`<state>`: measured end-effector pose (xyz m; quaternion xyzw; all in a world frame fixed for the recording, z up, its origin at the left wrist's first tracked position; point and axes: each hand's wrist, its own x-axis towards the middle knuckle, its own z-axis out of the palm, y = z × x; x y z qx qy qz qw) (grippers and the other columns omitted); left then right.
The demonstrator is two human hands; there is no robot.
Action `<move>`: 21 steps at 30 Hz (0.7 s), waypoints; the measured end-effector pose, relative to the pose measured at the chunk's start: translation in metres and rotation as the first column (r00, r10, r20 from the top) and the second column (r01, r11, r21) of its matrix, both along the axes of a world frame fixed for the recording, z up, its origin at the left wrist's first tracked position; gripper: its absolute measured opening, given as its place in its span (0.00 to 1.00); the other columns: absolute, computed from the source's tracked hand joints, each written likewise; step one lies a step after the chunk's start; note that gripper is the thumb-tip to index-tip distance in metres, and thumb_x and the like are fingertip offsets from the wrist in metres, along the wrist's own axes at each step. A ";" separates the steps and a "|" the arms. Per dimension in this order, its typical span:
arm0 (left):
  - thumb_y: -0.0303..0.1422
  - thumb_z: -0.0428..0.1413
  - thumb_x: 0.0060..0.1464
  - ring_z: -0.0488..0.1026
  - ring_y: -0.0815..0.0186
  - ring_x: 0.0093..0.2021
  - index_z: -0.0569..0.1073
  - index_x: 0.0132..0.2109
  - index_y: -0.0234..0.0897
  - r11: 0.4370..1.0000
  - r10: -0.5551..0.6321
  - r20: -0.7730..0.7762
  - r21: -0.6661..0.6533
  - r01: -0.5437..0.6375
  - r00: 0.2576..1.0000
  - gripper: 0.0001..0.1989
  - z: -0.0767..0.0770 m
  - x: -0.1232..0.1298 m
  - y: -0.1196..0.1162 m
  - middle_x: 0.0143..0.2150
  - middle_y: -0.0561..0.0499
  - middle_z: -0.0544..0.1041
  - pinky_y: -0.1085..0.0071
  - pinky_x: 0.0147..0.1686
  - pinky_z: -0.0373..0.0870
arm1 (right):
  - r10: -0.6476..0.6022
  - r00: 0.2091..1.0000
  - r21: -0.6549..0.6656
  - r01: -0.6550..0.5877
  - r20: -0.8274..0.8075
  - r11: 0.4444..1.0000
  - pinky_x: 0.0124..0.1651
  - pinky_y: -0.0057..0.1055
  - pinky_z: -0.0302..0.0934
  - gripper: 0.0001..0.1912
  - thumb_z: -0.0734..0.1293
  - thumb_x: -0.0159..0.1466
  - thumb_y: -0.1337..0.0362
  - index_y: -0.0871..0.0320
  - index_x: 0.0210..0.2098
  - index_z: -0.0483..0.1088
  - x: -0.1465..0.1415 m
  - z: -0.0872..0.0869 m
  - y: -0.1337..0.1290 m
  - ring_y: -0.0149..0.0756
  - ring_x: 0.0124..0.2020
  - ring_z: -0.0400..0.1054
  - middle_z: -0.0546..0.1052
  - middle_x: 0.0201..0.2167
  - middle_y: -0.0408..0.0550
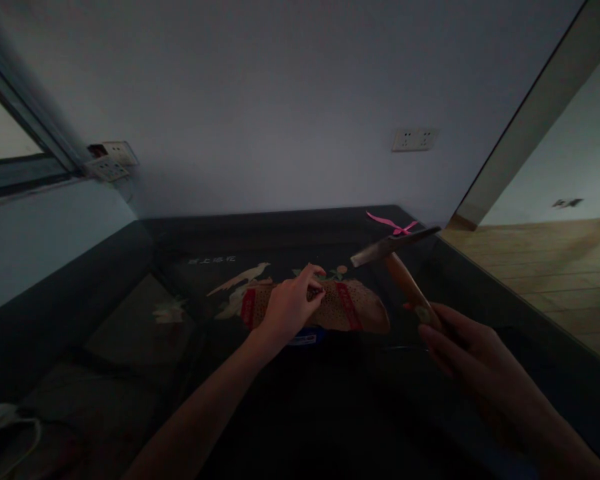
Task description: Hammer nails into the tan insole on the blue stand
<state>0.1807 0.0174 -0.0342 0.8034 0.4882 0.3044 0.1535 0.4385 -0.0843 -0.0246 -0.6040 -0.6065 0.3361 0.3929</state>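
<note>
A brown dotted piece with red bands (353,305) lies across the middle of the dark table. Over its centre is my left hand (296,293), thumb and index finger pinched at its surface; whatever sits between the fingertips is too small to make out. My right hand (463,337) is wrapped round the wooden handle of a hammer (407,283). The hammer's metal head is raised to the right of my left hand, apart from it. Part of a blue object (307,337) shows beneath the near edge of the dotted piece.
A pink ribbon (400,229) lies near the far right corner of the dark table (260,230). Behind stands a wall with sockets (414,140). A white object with a cable (0,420) is at the lower left. Wooden floor (540,267) shows on the right.
</note>
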 end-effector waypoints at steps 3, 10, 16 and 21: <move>0.26 0.60 0.55 0.80 0.60 0.40 0.66 0.53 0.43 0.999 0.002 0.008 -0.033 -0.002 1.000 0.21 -0.001 0.000 0.002 0.38 0.54 0.82 0.65 0.41 0.73 | 0.081 0.978 0.044 -0.091 0.194 0.995 0.18 0.26 0.51 0.16 0.63 0.63 0.52 0.57 0.40 0.73 -0.001 0.021 0.001 0.30 0.17 0.58 0.65 0.17 0.39; 0.26 0.61 0.54 0.80 0.58 0.40 0.64 0.59 0.40 0.997 -0.018 -0.012 -0.073 0.017 1.000 0.26 -0.003 -0.001 0.005 0.39 0.50 0.83 0.63 0.41 0.73 | 0.168 0.875 0.154 -0.263 0.454 0.952 0.25 0.31 0.60 0.11 0.62 0.62 0.58 0.53 0.38 0.76 -0.013 0.046 0.013 0.37 0.22 0.69 0.78 0.24 0.46; 0.25 0.61 0.53 0.80 0.59 0.41 0.71 0.54 0.36 0.994 -0.031 0.060 -0.099 0.037 0.998 0.20 -0.003 -0.002 0.009 0.38 0.49 0.83 0.64 0.44 0.74 | 0.174 0.859 0.129 -0.266 0.481 0.955 0.26 0.31 0.60 0.10 0.61 0.63 0.59 0.52 0.36 0.74 -0.016 0.037 0.021 0.38 0.23 0.72 0.80 0.27 0.47; 0.26 0.61 0.53 0.81 0.59 0.39 0.78 0.41 0.35 0.987 -0.025 0.050 -0.159 0.033 0.998 0.07 -0.001 -0.001 0.011 0.36 0.47 0.83 0.66 0.42 0.74 | 0.177 0.861 0.119 -0.263 0.476 0.957 0.26 0.32 0.60 0.09 0.62 0.62 0.58 0.52 0.35 0.74 -0.016 0.035 0.021 0.37 0.22 0.71 0.79 0.27 0.47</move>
